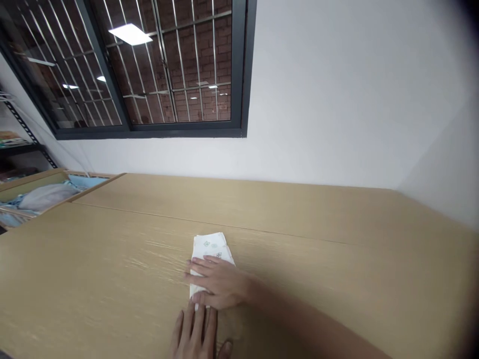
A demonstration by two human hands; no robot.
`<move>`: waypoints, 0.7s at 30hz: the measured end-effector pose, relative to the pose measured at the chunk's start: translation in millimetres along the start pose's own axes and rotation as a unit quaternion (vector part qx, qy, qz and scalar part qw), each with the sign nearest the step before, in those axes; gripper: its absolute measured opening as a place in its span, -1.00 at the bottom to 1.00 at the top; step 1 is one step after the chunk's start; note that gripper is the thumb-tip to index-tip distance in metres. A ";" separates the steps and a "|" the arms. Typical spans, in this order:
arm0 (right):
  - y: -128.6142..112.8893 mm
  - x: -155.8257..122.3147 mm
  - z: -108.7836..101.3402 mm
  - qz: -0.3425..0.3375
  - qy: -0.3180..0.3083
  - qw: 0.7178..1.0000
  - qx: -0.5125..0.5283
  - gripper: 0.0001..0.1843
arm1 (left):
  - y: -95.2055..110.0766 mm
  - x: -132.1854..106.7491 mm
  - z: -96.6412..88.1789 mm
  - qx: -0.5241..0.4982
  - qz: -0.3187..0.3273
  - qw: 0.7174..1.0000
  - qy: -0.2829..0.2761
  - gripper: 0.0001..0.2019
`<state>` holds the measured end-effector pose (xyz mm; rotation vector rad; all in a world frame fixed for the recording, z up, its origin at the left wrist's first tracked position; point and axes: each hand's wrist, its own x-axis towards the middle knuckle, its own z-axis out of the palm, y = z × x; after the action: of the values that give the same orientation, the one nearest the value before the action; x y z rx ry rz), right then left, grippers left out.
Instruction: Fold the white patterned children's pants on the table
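A small folded white cloth (pixel 209 247) with a faint printed pattern lies on the wooden table (pixel 112 269). My right hand (pixel 217 284) lies flat across the near half of the cloth, fingers pointing left and spread a little. My left hand (pixel 196 334) rests flat on the table just in front of the cloth, fingers pointing up toward it, fingertips touching or almost touching its near edge. Neither hand grips anything. The near part of the cloth is hidden under my right hand.
A wooden box (pixel 45 192) with pale blue and grey cloths stands at the table's far left. A white wall (pixel 337 99) and a barred window (pixel 168 65) rise behind the table. Dark shelving (pixel 15 144) stands at the far left.
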<state>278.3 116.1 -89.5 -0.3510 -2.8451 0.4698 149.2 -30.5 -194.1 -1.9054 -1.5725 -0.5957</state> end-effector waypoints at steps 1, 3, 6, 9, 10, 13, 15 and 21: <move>7.5 0.7 -0.9 0.006 0.004 1.000 -0.018 -0.37 | -0.5 2.6 0.2 0.007 0.004 1.000 0.016 -0.59; 22.6 3.3 -3.0 0.019 0.005 0.999 -0.045 -0.36 | -1.7 8.8 -0.5 0.018 0.018 0.998 0.053 -0.56; 43.3 9.1 -6.2 0.031 0.010 0.997 -0.065 -0.34 | -3.3 17.6 -5.8 0.026 0.039 0.996 0.082 -0.57; 60.8 14.7 -9.0 0.038 0.015 0.997 -0.071 -0.30 | -4.1 22.3 -11.9 0.026 0.046 0.996 0.076 -0.56; 65.9 16.2 -9.8 0.040 0.015 0.996 -0.073 -0.29 | -4.3 22.8 -13.3 0.026 0.046 0.996 0.074 -0.56; 78.8 19.2 -11.9 0.048 0.019 0.995 -0.080 -0.27 | -4.4 22.6 -15.0 0.028 0.044 0.996 0.073 -0.55; 84.5 20.2 -12.5 0.057 0.029 0.995 -0.083 -0.28 | -3.9 22.9 -15.1 0.030 0.044 0.996 0.071 -0.55; 82.7 19.0 -15.7 0.071 0.052 0.994 -0.068 -0.32 | -7.6 27.6 -9.9 0.009 0.063 0.992 0.105 -0.58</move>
<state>280.7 201.8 -99.6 -0.5889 -2.7685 0.2735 147.5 -16.6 -167.2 -1.8470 -1.3103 -0.6984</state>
